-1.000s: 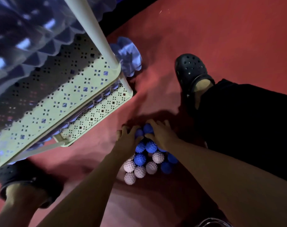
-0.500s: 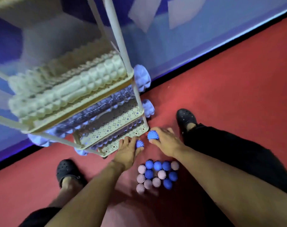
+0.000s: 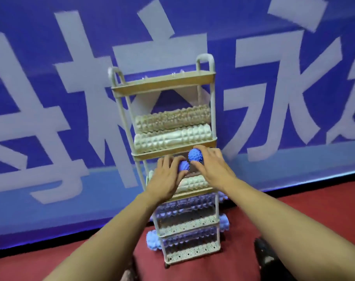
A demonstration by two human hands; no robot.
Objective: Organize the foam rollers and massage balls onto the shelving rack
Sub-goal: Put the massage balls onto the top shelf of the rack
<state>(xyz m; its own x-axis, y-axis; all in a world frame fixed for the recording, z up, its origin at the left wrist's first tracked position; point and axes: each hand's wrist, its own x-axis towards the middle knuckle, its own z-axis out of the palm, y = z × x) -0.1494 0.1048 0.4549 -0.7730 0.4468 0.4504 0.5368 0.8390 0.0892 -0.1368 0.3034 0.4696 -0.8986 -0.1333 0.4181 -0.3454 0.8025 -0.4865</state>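
Observation:
A tall cream shelving rack [image 3: 213,110] stands against the blue wall. My left hand [image 3: 166,177] grips a blue spiky massage ball [image 3: 183,166] in front of the rack's middle tiers. My right hand [image 3: 212,166] holds a second blue spiky ball [image 3: 195,156], slightly higher, just below the second tier's rim. Two cream foam rollers [image 3: 172,138] lie on the second tier, another cream roller [image 3: 192,182] on the third. Blue rollers [image 3: 184,209] fill the two lowest tiers. The top tier [image 3: 162,84] shows nothing above its rim.
A blue banner wall [image 3: 50,98] with large white characters runs behind the rack. Red floor [image 3: 294,199] lies to the right and in front. A dark shoe [image 3: 263,254] shows at the lower right. Blue roller ends [image 3: 153,239] stick out past the rack's sides.
Both hands have risen from the ball pile on the floor to the rack's middle tiers, each carrying a blue ball. My view has tilted up; the pile is out of sight.

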